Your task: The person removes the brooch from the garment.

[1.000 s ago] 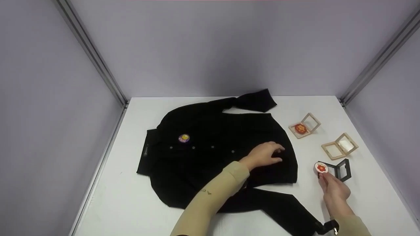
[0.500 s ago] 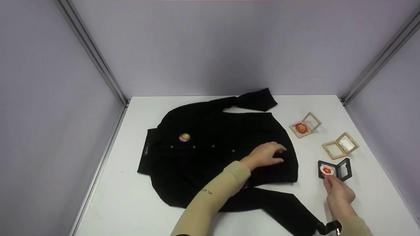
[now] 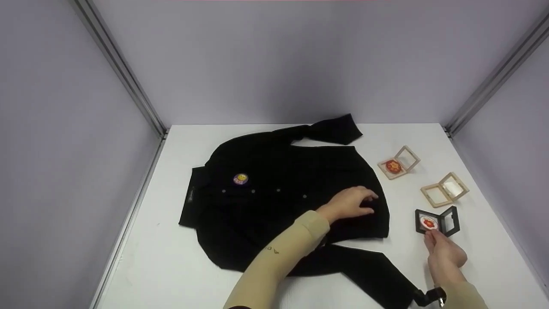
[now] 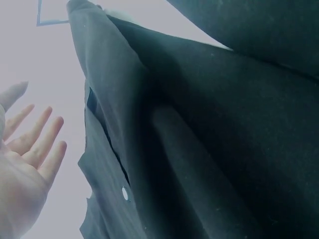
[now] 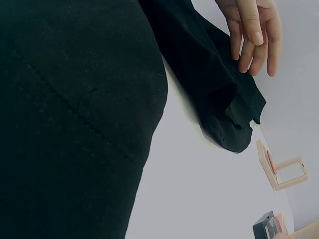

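A black jacket point(image 3: 266, 214) lies spread on the white table, with a round purple-and-yellow badge point(image 3: 240, 179) on its chest. My left hand point(image 3: 349, 202) is over the jacket near its hem, fingers loosely bent and holding nothing. At the right, my right hand point(image 3: 446, 253) pinches the lower edge of a round white badge with a red flower point(image 3: 429, 222). That badge is in the base of an open black display case point(image 3: 449, 221); its lower edge is partly hidden by my fingertips. In the right wrist view the black case point(image 5: 264, 225) shows at the lower right.
Behind the black case stands an open wooden case point(image 3: 444, 190) with no badge in it. Farther back, another open wooden case point(image 3: 399, 162) holds a red-and-yellow badge point(image 3: 393, 166). One jacket sleeve point(image 3: 377, 274) reaches toward my right wrist. Grey walls point(image 3: 274, 60) enclose the table.
My right hand has moved the white flower badge slightly right and down, from above the black case's left edge into its base. My left hand has shifted slightly right over the jacket.
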Motion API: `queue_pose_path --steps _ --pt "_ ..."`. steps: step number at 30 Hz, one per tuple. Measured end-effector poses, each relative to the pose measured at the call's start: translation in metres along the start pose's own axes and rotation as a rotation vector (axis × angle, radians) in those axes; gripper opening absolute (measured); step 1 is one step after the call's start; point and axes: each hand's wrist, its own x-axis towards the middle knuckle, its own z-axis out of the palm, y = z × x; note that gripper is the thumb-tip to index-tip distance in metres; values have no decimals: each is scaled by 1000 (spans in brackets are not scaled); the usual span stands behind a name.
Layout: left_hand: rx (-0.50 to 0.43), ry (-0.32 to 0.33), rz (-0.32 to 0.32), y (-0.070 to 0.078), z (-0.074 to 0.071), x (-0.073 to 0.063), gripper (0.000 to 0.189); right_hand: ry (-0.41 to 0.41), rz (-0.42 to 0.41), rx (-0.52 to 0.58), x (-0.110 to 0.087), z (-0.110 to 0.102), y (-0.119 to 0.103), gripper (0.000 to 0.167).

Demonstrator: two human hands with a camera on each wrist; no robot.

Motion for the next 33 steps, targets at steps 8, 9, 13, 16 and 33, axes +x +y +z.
queue_pose_path --steps 8,9,13,16,33 --pt "-3 -11 -12 -2 -3 -3 44 16 -34 11 -1 0 2 22" --pt "-4 -12 -13 -2 -3 -3 44 9 -35 17 -2 0 3 22" --pt "-4 -13 -17 -3 -4 -3 43 -7 -35 43 -3 2 4 29" --pt "0 -9 -18 -5 -4 -4 42 -10 -40 44 -5 4 5 32" --pt "15 29 -43 -17 -11 -13 40 -168 45 -100 -14 33 2 33"
